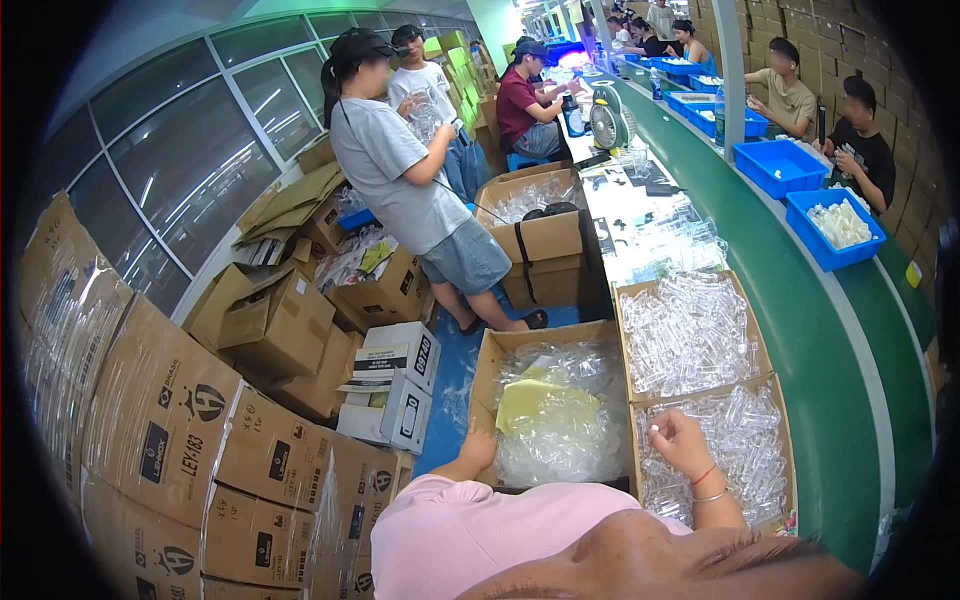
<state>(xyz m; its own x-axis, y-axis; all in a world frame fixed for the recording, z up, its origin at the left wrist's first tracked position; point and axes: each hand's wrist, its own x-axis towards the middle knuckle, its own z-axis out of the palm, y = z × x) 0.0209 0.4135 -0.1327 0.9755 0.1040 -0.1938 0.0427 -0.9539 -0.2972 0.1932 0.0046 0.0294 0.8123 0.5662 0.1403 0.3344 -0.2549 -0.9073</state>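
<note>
My left hand point(480, 450) is closed over the left wall of an open cardboard box point(484, 385), its fingertips partly hidden. Inside that box lie crumpled clear plastic bags point(560, 440) and a yellow sheet point(545, 412). On the right, my right hand point(680, 445) is raised over a shallow carton point(785, 440) full of small clear plastic parts point(745, 440). Its fingers are curled together, with a small white spot at the tips; whether that is a held piece or a nail, I cannot make out. A bracelet and a red cord circle that wrist.
A second carton of clear parts point(685, 335) adjoins the first, beside a green conveyor point(790, 350). Blue bins point(835, 230) line its far side, where people work. Two people stand ahead; one point(400, 150) holds clear plastic. Stacked cartons point(150, 430) wall the left.
</note>
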